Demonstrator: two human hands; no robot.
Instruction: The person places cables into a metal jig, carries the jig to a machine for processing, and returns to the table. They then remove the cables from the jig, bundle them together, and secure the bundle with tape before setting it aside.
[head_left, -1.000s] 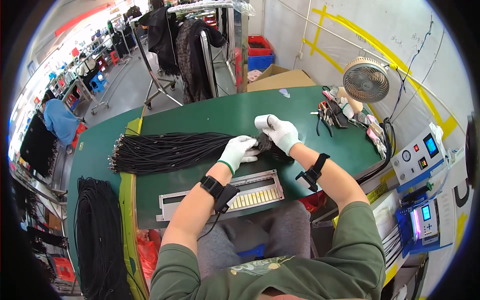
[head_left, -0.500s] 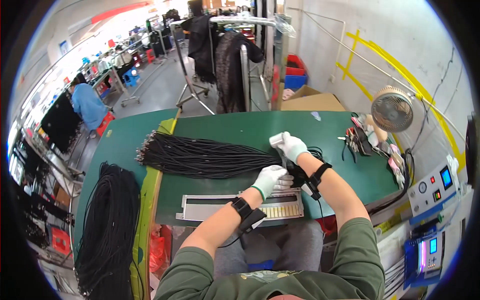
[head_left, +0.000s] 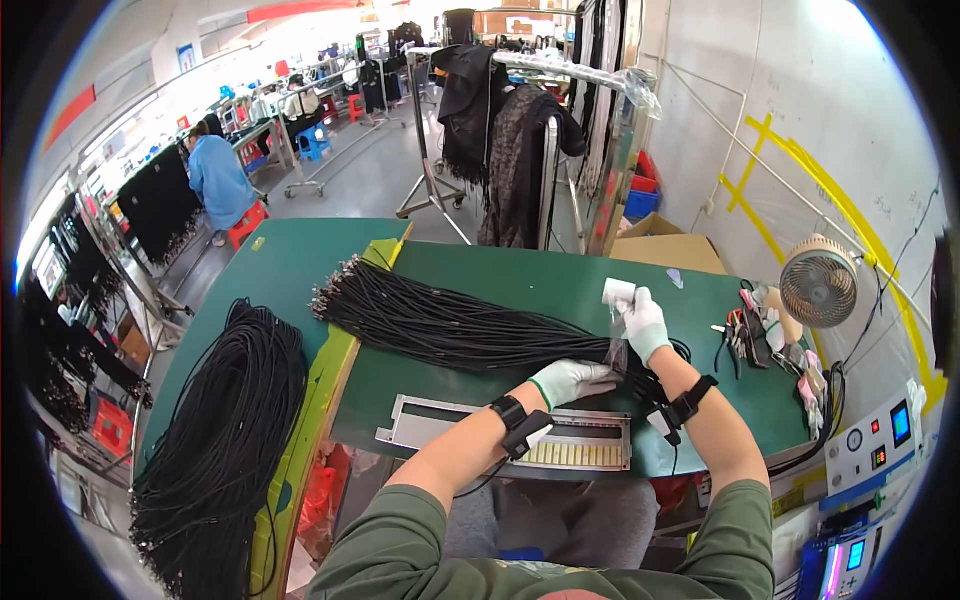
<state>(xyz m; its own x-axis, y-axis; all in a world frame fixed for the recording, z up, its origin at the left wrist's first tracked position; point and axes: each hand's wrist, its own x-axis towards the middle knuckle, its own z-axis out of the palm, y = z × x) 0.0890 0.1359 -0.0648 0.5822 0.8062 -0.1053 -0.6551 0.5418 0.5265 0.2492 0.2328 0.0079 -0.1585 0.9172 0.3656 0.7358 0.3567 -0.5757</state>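
A long bundle of thin black cords (head_left: 450, 322) lies across the green table, its metal-tipped ends fanned out at the left. My left hand (head_left: 575, 382), in a white glove, is closed on the near side of the bundle's narrow right end; its fingertips are partly hidden against the cords. Beyond that end my right hand (head_left: 646, 324), also gloved, grips a small roll of clear film (head_left: 619, 291). From the roll a see-through strip (head_left: 617, 347) runs down to the cords.
A slotted metal frame (head_left: 412, 428) lies near the front edge. More black cords (head_left: 225, 420) are heaped at the left, past a yellow-green strip (head_left: 325, 380). Pliers (head_left: 728, 350), gloves and a fan (head_left: 818, 282) are at the right. A garment rack (head_left: 430, 150) stands behind the table.
The head view has swung to the left, shifting the scene rightward. My right hand holds the roll a little farther from the cords, with more film stretched between. My left hand stays at the bundle.
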